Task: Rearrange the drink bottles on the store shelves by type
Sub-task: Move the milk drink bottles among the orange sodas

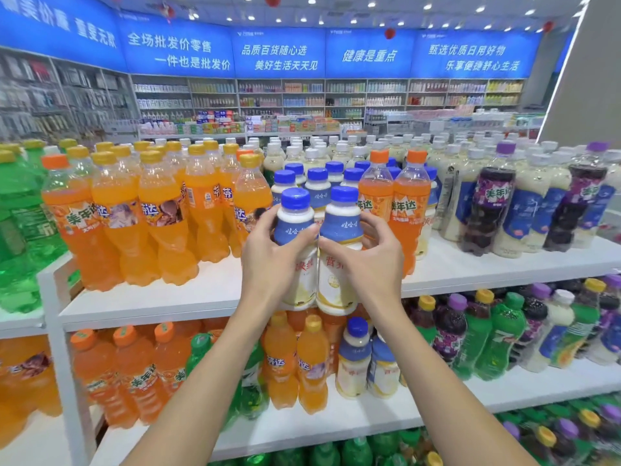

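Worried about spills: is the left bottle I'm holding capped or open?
Capped. A blue cap sits squarely on the left milk drink bottle.

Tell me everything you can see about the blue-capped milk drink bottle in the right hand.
The milk drink bottle is small and looks like plastic, with a ribbed blue screw cap in place, a white neck, a blue upper label with pale characters and a cream lower wrap with orange characters. It is held upright in front of the top shelf edge, and the right hand grips it round the middle. Its side touches a matching bottle held in the left hand.
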### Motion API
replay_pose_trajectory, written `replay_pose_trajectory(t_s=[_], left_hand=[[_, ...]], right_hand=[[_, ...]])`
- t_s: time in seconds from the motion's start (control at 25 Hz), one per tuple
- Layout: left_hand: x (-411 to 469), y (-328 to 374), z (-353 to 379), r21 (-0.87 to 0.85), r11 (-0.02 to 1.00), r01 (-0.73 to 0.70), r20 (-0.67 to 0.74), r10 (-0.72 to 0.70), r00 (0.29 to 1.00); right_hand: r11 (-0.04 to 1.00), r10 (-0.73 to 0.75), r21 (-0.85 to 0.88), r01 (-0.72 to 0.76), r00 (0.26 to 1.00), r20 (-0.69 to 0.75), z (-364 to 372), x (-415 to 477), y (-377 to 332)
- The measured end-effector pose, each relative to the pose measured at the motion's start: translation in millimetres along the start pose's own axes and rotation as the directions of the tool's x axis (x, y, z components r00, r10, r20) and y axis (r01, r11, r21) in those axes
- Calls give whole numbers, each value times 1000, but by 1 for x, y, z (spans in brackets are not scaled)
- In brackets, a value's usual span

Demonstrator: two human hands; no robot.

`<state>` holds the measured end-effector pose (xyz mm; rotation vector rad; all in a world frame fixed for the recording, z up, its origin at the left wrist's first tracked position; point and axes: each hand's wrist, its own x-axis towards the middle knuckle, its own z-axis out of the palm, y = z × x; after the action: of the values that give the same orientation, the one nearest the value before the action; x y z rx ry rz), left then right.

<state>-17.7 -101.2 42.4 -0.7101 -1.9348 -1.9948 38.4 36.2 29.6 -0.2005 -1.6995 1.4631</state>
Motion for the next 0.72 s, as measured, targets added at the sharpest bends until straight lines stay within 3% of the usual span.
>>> replay_pose_trajectory(t_s=[0.36,0.72], left_hand=[[10,-19,18,39,998,-54,-65,57,996],[6,-32,40,120,990,-69,-133,85,987]], right_hand=[[996,-52,70,56,997,-51,21,15,27],[993,-84,-68,94,988,132,12,12,51]])
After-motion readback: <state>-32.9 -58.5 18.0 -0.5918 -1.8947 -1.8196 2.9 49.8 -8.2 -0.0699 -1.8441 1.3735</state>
